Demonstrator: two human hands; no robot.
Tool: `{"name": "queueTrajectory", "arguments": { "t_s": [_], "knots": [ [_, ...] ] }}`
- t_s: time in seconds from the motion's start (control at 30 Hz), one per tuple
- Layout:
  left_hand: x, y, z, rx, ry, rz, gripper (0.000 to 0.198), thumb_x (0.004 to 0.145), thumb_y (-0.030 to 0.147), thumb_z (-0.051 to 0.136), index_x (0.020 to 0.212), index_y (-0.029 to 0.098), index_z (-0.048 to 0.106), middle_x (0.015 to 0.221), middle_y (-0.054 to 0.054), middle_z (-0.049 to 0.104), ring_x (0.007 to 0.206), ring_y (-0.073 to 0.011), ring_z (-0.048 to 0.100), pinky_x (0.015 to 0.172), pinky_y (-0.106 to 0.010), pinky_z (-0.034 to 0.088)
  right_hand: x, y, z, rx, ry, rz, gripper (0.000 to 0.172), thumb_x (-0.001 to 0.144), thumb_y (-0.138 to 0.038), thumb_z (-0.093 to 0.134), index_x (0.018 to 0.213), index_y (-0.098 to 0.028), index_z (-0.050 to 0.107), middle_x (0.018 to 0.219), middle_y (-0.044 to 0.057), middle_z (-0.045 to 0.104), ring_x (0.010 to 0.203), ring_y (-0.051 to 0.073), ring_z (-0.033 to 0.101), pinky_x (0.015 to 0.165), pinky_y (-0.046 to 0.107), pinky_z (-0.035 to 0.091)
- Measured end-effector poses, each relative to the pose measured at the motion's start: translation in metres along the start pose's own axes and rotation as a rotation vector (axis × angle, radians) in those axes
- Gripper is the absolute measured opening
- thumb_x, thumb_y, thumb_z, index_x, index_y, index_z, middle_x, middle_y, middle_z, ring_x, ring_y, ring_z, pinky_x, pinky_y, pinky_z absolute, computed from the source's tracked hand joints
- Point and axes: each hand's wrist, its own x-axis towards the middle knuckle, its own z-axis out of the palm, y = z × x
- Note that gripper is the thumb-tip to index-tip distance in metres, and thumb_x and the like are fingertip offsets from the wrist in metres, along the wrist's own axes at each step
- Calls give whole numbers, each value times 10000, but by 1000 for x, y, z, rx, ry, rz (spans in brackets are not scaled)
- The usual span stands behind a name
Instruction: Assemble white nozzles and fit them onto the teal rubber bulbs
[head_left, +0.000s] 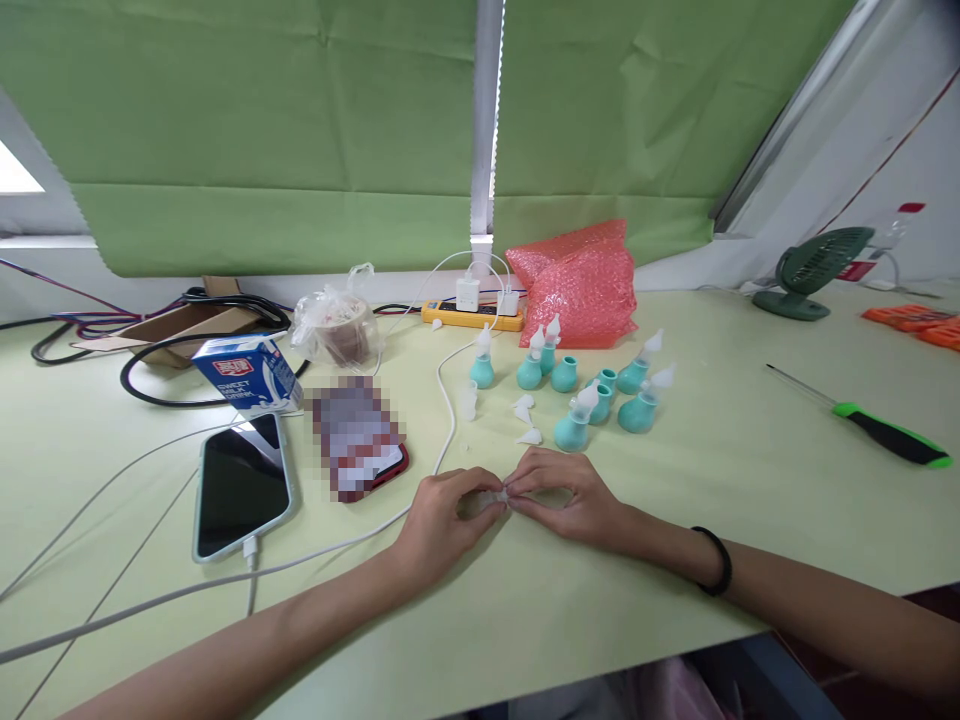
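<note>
Both hands meet just above the table's front half. My left hand [446, 515] pinches a small translucent plastic nozzle piece [491, 497] between thumb and fingers. Against its right end, the thumb and fingertips of my right hand [574, 498] are pressed together; they partly hide what they grip. Beyond the hands stand several teal squeeze bulbs [637, 412], some fitted with clear nozzles and white tips. Other bulbs, such as this teal bulb [564, 374], have bare open necks. Loose white tips [529, 436] and a clear nozzle [469, 402] lie left of them.
Left are a phone [244, 485] on a cable, a red-edged phone [367, 445], a milk carton [247, 372] and a bagged tape roll [345, 330]. Behind sit a yellow power strip [472, 316] and pink bubble wrap [577, 285]. Rightward are a screwdriver [885, 430] and green fan [814, 270].
</note>
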Motion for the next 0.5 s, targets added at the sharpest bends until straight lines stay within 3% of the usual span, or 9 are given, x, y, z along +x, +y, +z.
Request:
{"name": "queueTrajectory", "arguments": {
  "t_s": [0.5],
  "knots": [
    [0, 0, 1, 60, 9, 19, 110, 712, 196, 558, 800, 201, 624, 745, 4, 672, 654, -134, 606, 631, -214, 455, 0, 0, 1, 17, 17, -2, 127, 699, -124, 590, 808, -181, 619, 720, 35, 633, 668, 129, 562, 627, 281, 479]
  ]
}}
